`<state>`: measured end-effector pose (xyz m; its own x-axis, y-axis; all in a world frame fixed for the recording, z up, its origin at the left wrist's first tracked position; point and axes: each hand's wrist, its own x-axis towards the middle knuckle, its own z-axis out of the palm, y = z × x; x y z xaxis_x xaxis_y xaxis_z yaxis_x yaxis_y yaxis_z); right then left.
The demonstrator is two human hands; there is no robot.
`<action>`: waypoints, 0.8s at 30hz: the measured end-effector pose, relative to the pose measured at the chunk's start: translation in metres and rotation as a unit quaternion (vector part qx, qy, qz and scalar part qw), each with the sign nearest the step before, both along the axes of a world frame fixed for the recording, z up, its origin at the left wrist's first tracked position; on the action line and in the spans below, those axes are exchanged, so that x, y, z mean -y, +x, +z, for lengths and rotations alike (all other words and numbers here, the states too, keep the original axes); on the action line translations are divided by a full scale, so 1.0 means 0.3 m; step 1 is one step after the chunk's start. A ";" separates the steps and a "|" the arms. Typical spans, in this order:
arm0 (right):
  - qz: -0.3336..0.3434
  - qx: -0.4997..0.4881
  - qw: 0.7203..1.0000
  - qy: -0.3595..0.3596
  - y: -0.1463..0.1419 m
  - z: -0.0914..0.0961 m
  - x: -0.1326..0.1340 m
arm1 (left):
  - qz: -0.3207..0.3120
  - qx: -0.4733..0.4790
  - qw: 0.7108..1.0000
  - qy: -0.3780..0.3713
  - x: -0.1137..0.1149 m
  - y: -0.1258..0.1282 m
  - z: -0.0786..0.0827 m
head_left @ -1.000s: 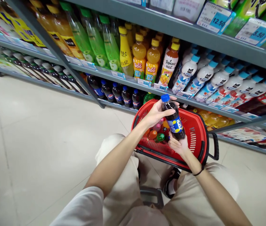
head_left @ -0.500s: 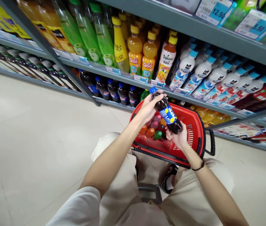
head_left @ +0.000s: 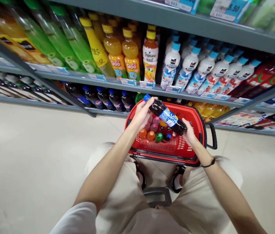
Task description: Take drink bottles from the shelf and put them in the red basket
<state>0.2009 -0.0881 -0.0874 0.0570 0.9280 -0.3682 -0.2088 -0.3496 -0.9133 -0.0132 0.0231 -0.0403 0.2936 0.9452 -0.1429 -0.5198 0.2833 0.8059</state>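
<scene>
A dark cola bottle (head_left: 168, 116) with a blue cap and blue label lies tilted between my two hands, above the basket. My left hand (head_left: 142, 112) is closed around its neck, just below the cap. At the base end, my right hand (head_left: 188, 131) grips the bottle with the fingers partly hidden beneath it. Under them stands a red shopping basket (head_left: 149, 152) with black edging. Inside it are several small bottles with pink, orange, green and dark blue caps, among them a green-capped bottle (head_left: 159, 137).
Shelves run across the front, with a grey shelf edge (head_left: 98, 81). Juice bottles (head_left: 130, 58) and white blue-capped bottles (head_left: 171, 63) stand on the middle shelf. Cola bottles (head_left: 114, 99) line the bottom one. A black basket handle (head_left: 213, 136) sticks out right. A grey stool (head_left: 157, 196) shows between my legs.
The cola bottle has been turned to lie flatter and rolled, so another side of its label shows. Both hands still hold it. The view has shifted, and shelves and basket appear further left.
</scene>
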 end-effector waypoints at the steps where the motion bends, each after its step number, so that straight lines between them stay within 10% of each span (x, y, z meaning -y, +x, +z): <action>1: -0.042 0.062 0.997 0.036 0.024 -0.004 -0.005 | 0.018 -0.009 1.000 -0.017 0.016 0.025 -0.008; 6: -0.092 0.420 0.890 0.149 0.146 -0.011 -0.010 | 0.016 -0.120 0.992 -0.022 0.151 0.215 -0.127; 11: -0.027 0.629 0.754 0.188 0.203 0.022 0.004 | -0.191 -0.334 0.909 0.159 0.292 0.372 -0.333; 24: -0.019 0.610 0.771 0.182 0.229 0.124 0.037 | -0.404 -0.536 0.692 0.265 0.312 0.502 -0.611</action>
